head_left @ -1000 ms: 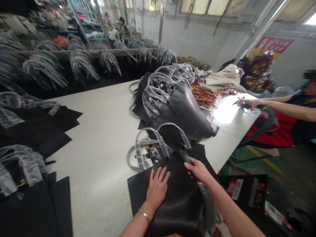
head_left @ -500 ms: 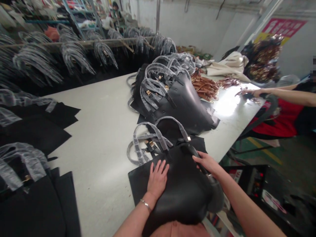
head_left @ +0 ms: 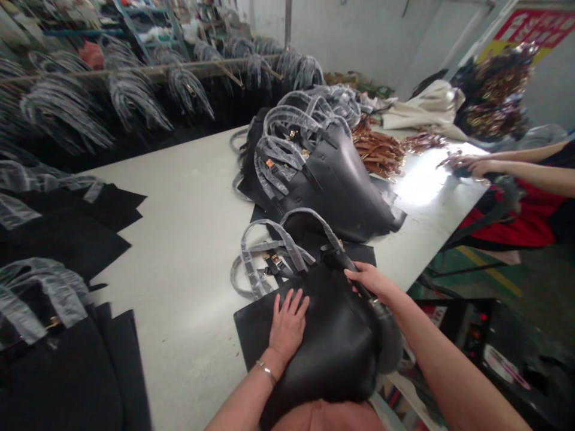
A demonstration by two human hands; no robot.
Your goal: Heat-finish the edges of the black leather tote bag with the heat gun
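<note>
A black leather tote bag (head_left: 323,341) lies flat on the white table, its film-wrapped handles (head_left: 269,251) and gold buckles spread toward the far side. My left hand (head_left: 288,326) rests flat on the leather, fingers spread, holding nothing. My right hand (head_left: 372,282) curls around a dark strap along the bag's right edge (head_left: 386,323). Just beyond, a second black leather bag (head_left: 332,185) lies with its wrapped handles bunched at its upper left. A co-worker's hand (head_left: 467,164) works at the table's far right end.
Several black leather panels (head_left: 58,239) with wrapped handles lie along the table's left side. Tan leather straps (head_left: 377,152) sit at the far end, and wrapped handles hang on a rail (head_left: 135,75). A black machine (head_left: 476,335) stands below the right edge.
My right hand has slid along the strap toward the handles. My left hand stays on the bag. The whole view has tilted and shifted as my head moved.
</note>
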